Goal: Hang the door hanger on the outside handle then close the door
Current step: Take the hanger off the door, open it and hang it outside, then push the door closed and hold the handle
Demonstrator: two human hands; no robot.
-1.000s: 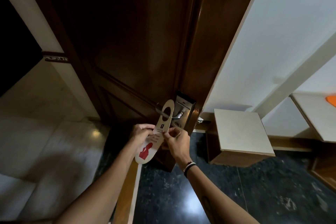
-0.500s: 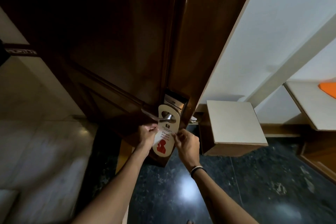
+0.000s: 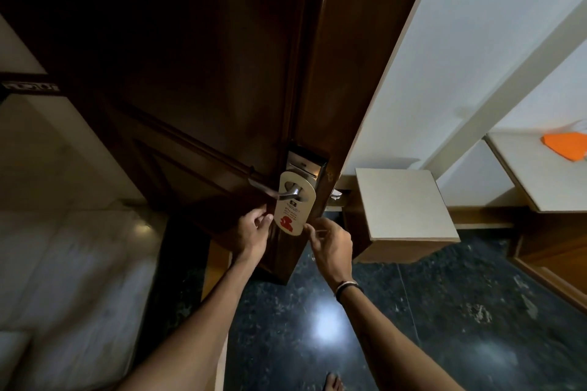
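Observation:
A beige door hanger (image 3: 293, 209) with a red figure and text hangs by its cut-out on the metal lever handle (image 3: 268, 190) of the dark wooden door (image 3: 190, 73), just under the silver lock plate (image 3: 305, 163). The door stands ajar, its edge toward me. My left hand (image 3: 252, 232) pinches the hanger's left edge with thumb and fingertips. My right hand (image 3: 332, 244), a band on its wrist, has its fingertips at the hanger's lower right edge.
A white-topped cube table (image 3: 403, 203) stands right of the door edge. Further right, a pale counter (image 3: 540, 174) carries an orange item (image 3: 567, 147). The floor (image 3: 317, 327) is dark and glossy, and my bare foot (image 3: 333, 382) shows at the bottom. Pale tiled wall lies left.
The hanger went from tilted in front of the handle to hanging straight on it. Both hands have slid down to its lower edges.

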